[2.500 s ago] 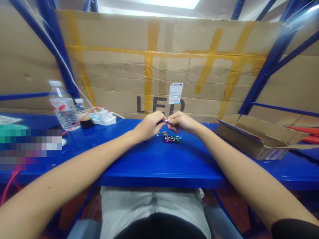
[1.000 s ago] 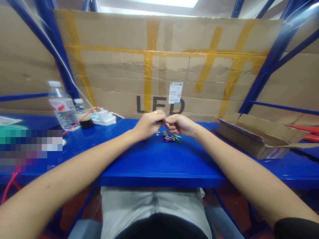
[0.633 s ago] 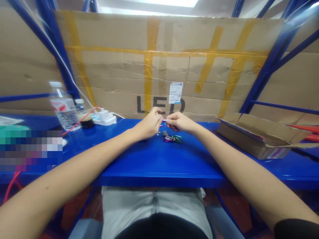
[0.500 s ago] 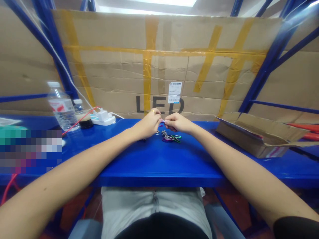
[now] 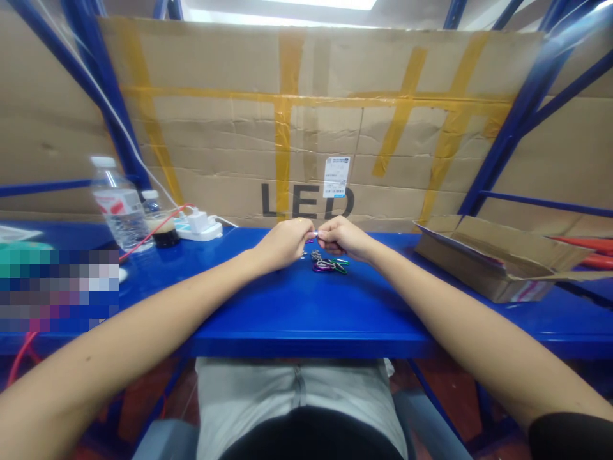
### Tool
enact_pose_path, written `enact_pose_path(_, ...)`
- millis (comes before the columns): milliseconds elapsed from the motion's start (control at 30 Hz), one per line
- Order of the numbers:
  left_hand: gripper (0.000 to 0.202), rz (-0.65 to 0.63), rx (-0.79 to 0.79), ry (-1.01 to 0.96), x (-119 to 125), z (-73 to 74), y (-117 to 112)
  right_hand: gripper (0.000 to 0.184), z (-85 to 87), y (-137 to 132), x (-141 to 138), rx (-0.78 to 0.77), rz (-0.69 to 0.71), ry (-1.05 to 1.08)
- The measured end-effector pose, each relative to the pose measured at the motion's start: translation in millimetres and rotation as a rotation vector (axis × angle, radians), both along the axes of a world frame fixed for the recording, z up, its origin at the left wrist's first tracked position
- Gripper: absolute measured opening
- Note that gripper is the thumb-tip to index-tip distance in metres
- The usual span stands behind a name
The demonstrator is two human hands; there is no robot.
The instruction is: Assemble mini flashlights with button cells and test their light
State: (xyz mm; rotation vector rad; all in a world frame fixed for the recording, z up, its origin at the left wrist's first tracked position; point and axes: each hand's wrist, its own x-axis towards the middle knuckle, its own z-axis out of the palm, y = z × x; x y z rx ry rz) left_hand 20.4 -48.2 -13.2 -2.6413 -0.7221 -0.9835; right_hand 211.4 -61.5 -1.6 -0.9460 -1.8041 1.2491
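Observation:
My left hand (image 5: 287,243) and my right hand (image 5: 340,238) meet above the far part of the blue table (image 5: 306,313). Both are closed in a pinch, fingertips almost touching. A tiny pale piece (image 5: 315,234) shows between them, too small to name. Just below the fingers lies a little pile of carabiners (image 5: 330,266), purple, silver and green. Small silver metal parts (image 5: 316,255) sit against the pile's far side. A bit of purple (image 5: 310,241) shows beside my left fingertips, partly hidden by that hand.
On the left stand a water bottle (image 5: 119,211), a smaller bottle of dark liquid (image 5: 163,230) and a white power strip (image 5: 204,230) with cables. An open cardboard box (image 5: 498,268) is on the right. A large cardboard panel (image 5: 215,140) rises behind the table.
My left hand has rolled over slightly, its back turning more upward and its knuckles lower. My right hand stays nearly in place, still pinching. The carabiners have not moved.

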Motion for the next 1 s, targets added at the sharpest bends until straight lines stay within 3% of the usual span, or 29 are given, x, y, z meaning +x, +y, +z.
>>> enact_pose_path(567, 0.007, -0.118, 0.01, -0.06, 2.6, -0.6, -3.0, 0.014, 1.9, 2.3, 4.7, -0.179, 0.101, 0.053)
enact_pose_path(1000, 0.016, -0.142, 0.129, -0.065, 2.3, 1.2, -6.9, 0.016, 3.7, 1.8, 4.1, -0.329, 0.159, 0.15)
